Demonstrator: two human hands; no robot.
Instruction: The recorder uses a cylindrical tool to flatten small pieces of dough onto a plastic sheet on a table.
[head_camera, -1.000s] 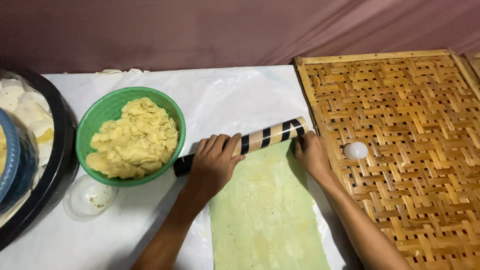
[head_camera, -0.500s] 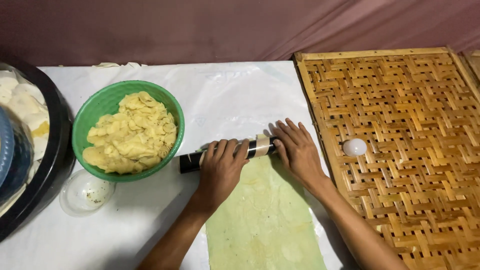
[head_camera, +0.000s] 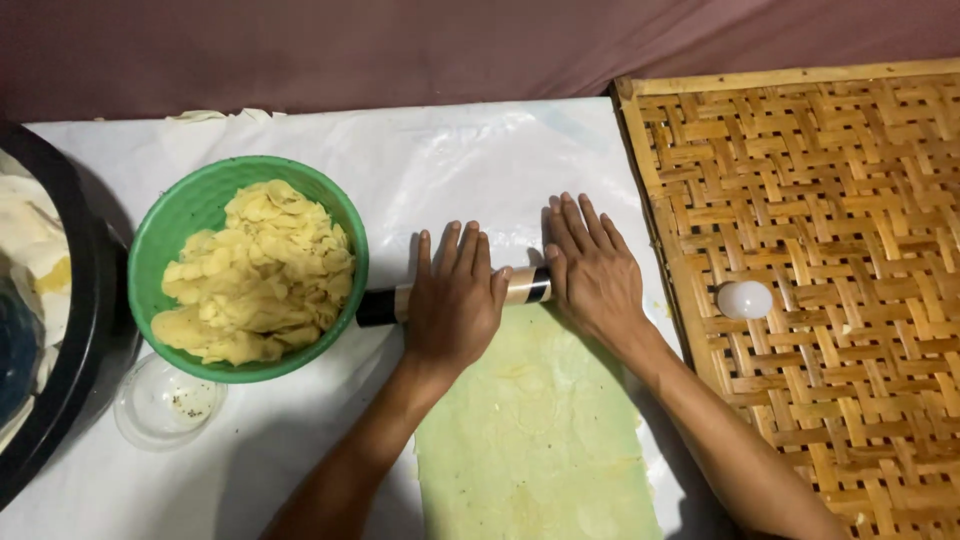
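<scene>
Rolling pin (head_camera: 525, 287), striped black and tan, is lying crosswise at the far edge of the pale green dough sheet (head_camera: 535, 440) on the white-covered counter (head_camera: 480, 160), with both hands pressing down on it flat; neither grip is clenching, fingers are lying extended over the pin. Left hand (head_camera: 455, 300) is covering the pin's middle and right hand (head_camera: 590, 270) is sitting on its right end, with the black left end poking out toward the green bowl (head_camera: 180, 215) of yellow dough pieces. Woven bamboo tray (head_camera: 820, 300) is sitting just right of the sheet, carrying a small white ball (head_camera: 745, 299).
</scene>
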